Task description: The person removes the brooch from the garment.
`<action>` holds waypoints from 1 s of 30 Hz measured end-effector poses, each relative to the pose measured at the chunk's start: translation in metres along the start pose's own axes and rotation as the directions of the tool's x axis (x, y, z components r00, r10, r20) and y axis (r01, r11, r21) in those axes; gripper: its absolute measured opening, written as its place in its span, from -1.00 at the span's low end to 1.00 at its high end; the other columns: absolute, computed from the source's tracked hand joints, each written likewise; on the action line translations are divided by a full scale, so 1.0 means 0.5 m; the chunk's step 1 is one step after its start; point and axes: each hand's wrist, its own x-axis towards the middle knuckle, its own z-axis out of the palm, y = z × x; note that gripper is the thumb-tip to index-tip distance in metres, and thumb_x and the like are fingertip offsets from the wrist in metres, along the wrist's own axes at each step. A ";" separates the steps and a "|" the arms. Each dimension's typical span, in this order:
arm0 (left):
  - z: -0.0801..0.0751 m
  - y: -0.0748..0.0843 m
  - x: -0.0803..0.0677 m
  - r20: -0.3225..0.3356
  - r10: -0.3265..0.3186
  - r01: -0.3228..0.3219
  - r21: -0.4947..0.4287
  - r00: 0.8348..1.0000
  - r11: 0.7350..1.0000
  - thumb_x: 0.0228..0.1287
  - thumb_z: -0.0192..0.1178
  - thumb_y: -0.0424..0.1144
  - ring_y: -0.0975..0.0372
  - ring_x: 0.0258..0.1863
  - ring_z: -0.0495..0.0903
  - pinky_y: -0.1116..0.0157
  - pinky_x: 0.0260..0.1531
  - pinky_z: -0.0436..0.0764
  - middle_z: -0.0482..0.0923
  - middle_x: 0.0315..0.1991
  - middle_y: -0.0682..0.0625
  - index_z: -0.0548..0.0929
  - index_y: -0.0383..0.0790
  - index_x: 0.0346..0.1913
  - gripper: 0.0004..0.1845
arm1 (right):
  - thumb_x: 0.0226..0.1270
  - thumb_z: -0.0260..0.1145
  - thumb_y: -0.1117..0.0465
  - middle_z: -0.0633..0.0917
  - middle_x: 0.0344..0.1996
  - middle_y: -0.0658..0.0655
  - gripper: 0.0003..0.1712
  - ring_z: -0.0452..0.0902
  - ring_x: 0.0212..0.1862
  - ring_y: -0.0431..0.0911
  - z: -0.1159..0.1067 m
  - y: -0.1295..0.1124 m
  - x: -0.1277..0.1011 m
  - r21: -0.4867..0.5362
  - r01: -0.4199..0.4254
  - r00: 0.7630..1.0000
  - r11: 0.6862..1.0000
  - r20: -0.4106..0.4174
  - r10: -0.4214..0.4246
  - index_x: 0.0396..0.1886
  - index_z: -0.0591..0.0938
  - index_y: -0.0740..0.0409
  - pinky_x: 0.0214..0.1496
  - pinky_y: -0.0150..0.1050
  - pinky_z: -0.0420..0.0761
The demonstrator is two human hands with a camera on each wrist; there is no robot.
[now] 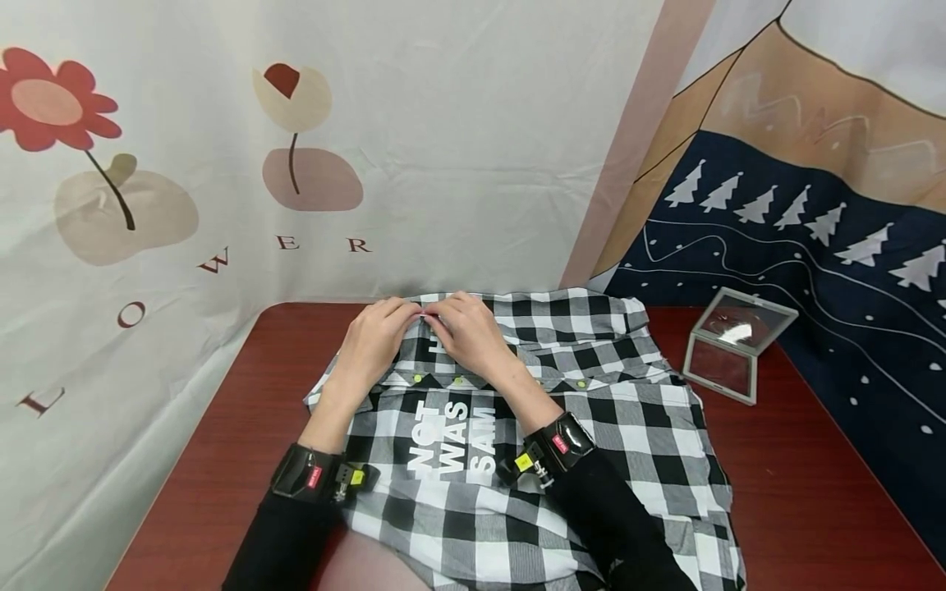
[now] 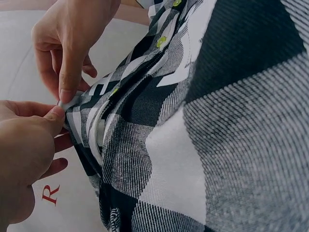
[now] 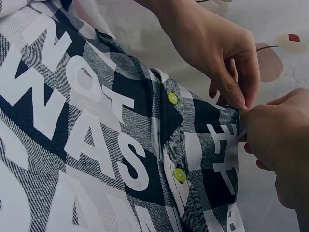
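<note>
A black-and-white checked shirt [image 1: 628, 427] lies spread over the table, with white printed letters and yellow-green buttons [image 3: 179, 175] along a placket. At its far edge my left hand [image 1: 373, 341] and right hand [image 1: 469, 336] meet, fingertips almost touching. In the left wrist view, the left hand [image 2: 24, 154] pinches the shirt's edge between thumb and fingers. Just above it there, the right hand [image 2: 72, 43] pinches the same stretch of cloth. The right wrist view shows the left hand [image 3: 212, 53] above the right hand [image 3: 285, 135]. Fingers hide the exact part pinched.
An opened square folding mirror [image 1: 720, 369] rests on the reddish-brown table [image 1: 783, 484], right of the shirt. Behind the table hangs a pale cloth [image 1: 473, 148] with printed flowers and letters. A dark blue cloth with white trees [image 1: 791, 205] hangs at the right.
</note>
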 end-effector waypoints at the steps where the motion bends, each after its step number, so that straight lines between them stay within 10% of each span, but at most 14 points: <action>1: -0.001 0.001 0.000 0.006 -0.001 0.001 0.009 1.000 1.000 0.63 0.36 -0.31 -0.11 0.04 0.84 -0.10 0.20 0.81 0.87 0.04 -0.16 0.84 -0.28 0.10 -0.84 | 0.70 0.43 0.16 0.95 -0.07 0.08 -0.82 0.83 0.04 0.00 0.001 0.000 0.000 -0.006 0.003 1.000 1.000 0.001 -0.003 0.04 0.90 0.10 0.24 -0.06 0.78; 15: 0.000 -0.005 0.000 0.012 -0.031 0.032 -0.091 0.999 0.995 0.62 0.37 -0.35 -0.09 0.01 0.85 -0.05 0.03 0.85 0.85 0.07 -0.19 0.84 -0.31 0.16 -0.79 | 0.69 0.43 0.19 0.94 -0.14 0.08 -0.85 0.84 -0.02 -0.01 0.010 0.001 -0.003 0.026 0.003 0.999 1.000 -0.045 -0.001 -0.06 0.89 0.11 0.15 -0.09 0.80; 30: 0.010 -0.029 -0.004 -0.022 -0.178 0.159 -0.357 0.984 0.920 0.64 0.35 -0.38 -0.05 -0.10 0.87 -0.03 -0.14 0.81 0.84 0.12 -0.26 0.82 -0.36 0.26 -0.73 | 0.62 0.48 0.25 0.94 -0.11 0.19 -0.85 0.86 -0.04 0.05 0.029 0.005 -0.011 0.264 -0.094 0.982 0.960 -0.136 0.133 -0.03 0.90 0.22 -0.01 -0.06 0.82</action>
